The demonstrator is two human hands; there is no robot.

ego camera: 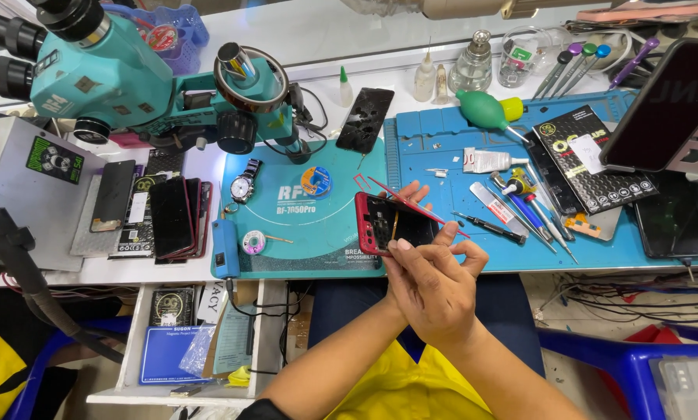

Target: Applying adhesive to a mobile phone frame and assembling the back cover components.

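Red phone, back open, sits at the near edge of the teal mat; left hand grips it underneath; right hand seemingly pinches a thin red pick; steady, shallow prying suits; tweezers lie right.

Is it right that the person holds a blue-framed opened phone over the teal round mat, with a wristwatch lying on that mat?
Not quite: the head view shows the frame of the opened phone is red, not blue. The rest stands: it is held over the teal round mat, and the wristwatch lies on that mat.
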